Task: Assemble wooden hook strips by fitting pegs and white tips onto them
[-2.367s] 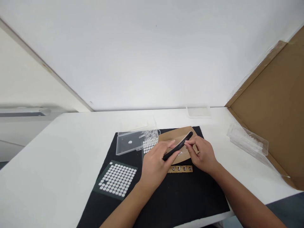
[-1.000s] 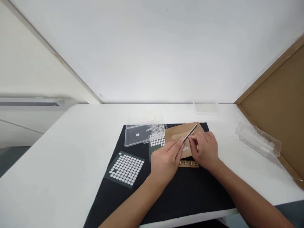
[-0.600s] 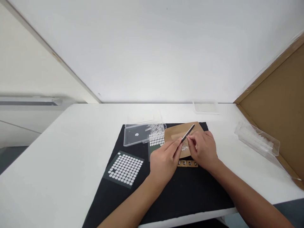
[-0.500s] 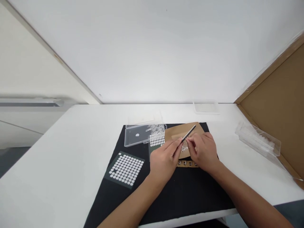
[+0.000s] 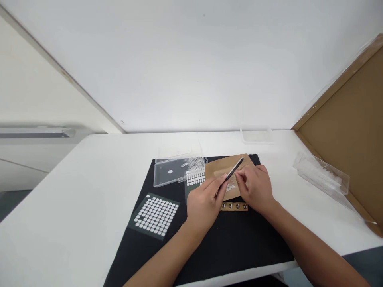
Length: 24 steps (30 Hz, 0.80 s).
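My left hand (image 5: 205, 199) is closed round a slim black strip with a pale edge (image 5: 234, 169), which points up and to the right. Beside the strip, my right hand (image 5: 253, 185) has thumb and forefinger pinched together; whatever they hold is hidden or too small to name. Under both hands lies a brown paper sheet (image 5: 215, 167) with small white pieces (image 5: 230, 186) on it. A brown strip with several shiny metal bits (image 5: 237, 206) sits just in front of the paper. Left of my left hand is a dark sheet of white oval stickers (image 5: 195, 178), partly covered.
A black mat (image 5: 239, 247) covers the front of the white table (image 5: 74, 207). On its left lies another sticker sheet (image 5: 156, 215). Behind stands an open clear box (image 5: 167, 171) with clear slender pieces. Clear trays stand at the back (image 5: 256, 136) and right (image 5: 323, 175), near cardboard (image 5: 347, 127).
The whole view has shifted slightly. My right fingers have drawn a little away from the black strip, and more of the metal-studded brown strip shows.
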Each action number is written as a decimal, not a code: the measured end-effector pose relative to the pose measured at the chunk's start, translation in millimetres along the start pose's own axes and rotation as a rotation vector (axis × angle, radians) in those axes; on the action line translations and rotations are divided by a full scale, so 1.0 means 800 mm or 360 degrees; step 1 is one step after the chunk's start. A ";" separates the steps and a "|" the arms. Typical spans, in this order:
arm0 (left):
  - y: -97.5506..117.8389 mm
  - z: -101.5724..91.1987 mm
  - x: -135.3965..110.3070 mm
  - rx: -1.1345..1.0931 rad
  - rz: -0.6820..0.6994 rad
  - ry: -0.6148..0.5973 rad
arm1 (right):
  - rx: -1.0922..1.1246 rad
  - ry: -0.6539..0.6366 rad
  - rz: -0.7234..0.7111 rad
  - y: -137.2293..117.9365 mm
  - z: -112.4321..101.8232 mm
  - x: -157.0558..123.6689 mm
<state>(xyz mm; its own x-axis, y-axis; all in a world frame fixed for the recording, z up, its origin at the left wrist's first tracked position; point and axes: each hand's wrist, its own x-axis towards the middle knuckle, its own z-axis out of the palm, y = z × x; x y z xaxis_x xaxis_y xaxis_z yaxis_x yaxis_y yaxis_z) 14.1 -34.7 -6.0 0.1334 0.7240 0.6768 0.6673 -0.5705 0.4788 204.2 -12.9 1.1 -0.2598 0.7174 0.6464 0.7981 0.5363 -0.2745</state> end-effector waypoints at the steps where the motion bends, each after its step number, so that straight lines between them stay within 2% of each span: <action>1: 0.000 0.000 0.000 -0.0007 -0.0007 -0.0001 | 0.0009 -0.0035 -0.0023 0.000 0.000 0.000; 6: 0.001 -0.001 0.001 -0.0044 -0.0031 -0.0008 | -0.0023 0.0081 0.0062 0.001 -0.001 0.000; 10: 0.001 0.000 0.001 -0.0064 -0.0039 -0.0028 | 0.0027 -0.0029 -0.0020 0.001 -0.001 0.001; 14: 0.000 0.001 0.000 -0.0086 -0.0037 -0.0033 | -0.0035 0.0064 0.0047 0.002 -0.002 0.001; 17: -0.002 0.003 -0.001 -0.0082 -0.0031 -0.0052 | 0.0021 -0.0021 -0.0034 0.003 -0.002 0.001; 22: -0.002 0.003 -0.002 -0.0083 -0.0023 -0.0061 | -0.0007 0.0054 0.0045 0.007 -0.002 0.000; 24: 0.000 0.001 -0.001 -0.0061 -0.0015 -0.0031 | 0.0032 -0.0005 -0.0008 0.008 -0.003 0.000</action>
<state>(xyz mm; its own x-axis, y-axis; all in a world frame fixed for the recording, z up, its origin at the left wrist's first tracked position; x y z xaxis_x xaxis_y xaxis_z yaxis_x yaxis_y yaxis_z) 14.9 -34.6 -7.0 0.1417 0.7364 0.6615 0.6399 -0.5780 0.5063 210.3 -10.9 0.9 -0.2655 0.7159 0.6457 0.7856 0.5489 -0.2855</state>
